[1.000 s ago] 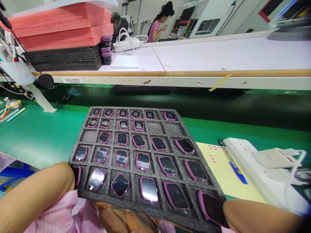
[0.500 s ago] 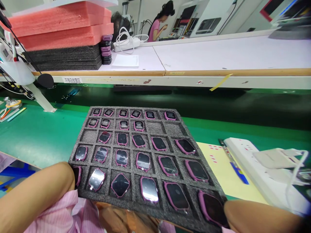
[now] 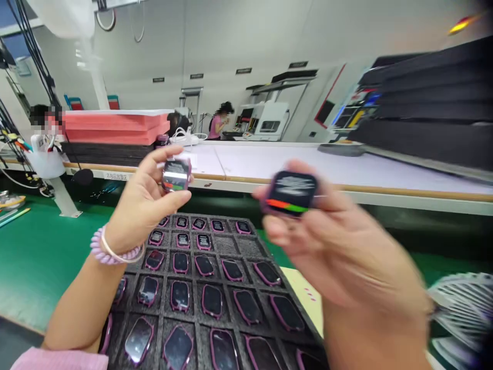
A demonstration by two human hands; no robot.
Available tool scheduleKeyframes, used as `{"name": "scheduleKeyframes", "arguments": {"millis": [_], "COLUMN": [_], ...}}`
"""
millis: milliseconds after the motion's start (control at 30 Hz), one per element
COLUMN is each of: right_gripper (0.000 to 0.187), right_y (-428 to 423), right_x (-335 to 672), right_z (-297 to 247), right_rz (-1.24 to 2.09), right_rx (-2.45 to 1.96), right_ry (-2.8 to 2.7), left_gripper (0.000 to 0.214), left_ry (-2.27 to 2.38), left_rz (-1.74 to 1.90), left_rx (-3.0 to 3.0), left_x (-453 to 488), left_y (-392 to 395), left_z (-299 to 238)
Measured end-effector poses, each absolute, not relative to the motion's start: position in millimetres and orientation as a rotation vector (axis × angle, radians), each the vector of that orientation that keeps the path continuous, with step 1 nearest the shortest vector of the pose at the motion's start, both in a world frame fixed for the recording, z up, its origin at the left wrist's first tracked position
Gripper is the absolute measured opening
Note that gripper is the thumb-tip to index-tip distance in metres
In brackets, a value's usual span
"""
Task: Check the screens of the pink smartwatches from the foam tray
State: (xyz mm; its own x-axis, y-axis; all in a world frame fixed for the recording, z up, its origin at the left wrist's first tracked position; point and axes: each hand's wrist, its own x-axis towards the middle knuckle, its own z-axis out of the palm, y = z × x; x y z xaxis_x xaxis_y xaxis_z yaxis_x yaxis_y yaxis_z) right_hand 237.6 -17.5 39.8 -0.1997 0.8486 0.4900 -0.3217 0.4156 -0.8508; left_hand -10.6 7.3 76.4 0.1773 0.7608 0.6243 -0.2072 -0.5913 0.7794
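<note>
My left hand [image 3: 140, 198] is raised over the left far part of a black foam tray [image 3: 225, 244], closed on a purple-framed smartwatch body [image 3: 176, 174]. Its screen shows pale text above a red and green band. My right hand [image 3: 339, 241], blurred by motion, is closer to the camera and grips a second purple smartwatch body [image 3: 291, 191] with a similar lit screen. Both watches are tilted with their screens toward me. Rows of strapless purple watches lie in the tray's square compartments; the far rows show lit text, while the nearer screens are dark.
A white-topped shelf [image 3: 246, 164] crosses behind the tray, bearing red foam sheets [image 3: 111, 128] over black ones. A dark stack [image 3: 431, 103] stands at right. Yellow paper [image 3: 304, 298] lies beside the tray on the green table [image 3: 34, 267]. People are in the background.
The view has tilted upward. Both hands, hidden earlier with only the arms showing at the tray's near corners, are now raised above it, each holding a watch.
</note>
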Motion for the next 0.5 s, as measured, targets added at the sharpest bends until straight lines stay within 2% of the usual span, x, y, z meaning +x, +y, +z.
{"name": "scheduleKeyframes", "arguments": {"millis": [200, 367, 500], "right_gripper": [0.061, 0.054, 0.055], "right_y": [7.9, 20.7, 24.2], "right_x": [223.0, 221.4, 220.2], "right_z": [34.1, 23.7, 21.9], "right_rz": [1.380, 1.329, 1.317], "right_rx": [-0.467, -0.486, -0.496], "right_ry": [-1.282, -1.301, -1.291], "left_gripper": [0.065, 0.054, 0.059], "left_ry": [0.605, 0.634, 0.617], "left_rz": [1.349, 1.384, 1.335], "left_rx": [1.606, 1.636, 1.605], "left_x": [18.1, 23.3, 26.0], "left_y": [32.3, 36.9, 38.5], "left_z": [48.1, 42.9, 39.3]}}
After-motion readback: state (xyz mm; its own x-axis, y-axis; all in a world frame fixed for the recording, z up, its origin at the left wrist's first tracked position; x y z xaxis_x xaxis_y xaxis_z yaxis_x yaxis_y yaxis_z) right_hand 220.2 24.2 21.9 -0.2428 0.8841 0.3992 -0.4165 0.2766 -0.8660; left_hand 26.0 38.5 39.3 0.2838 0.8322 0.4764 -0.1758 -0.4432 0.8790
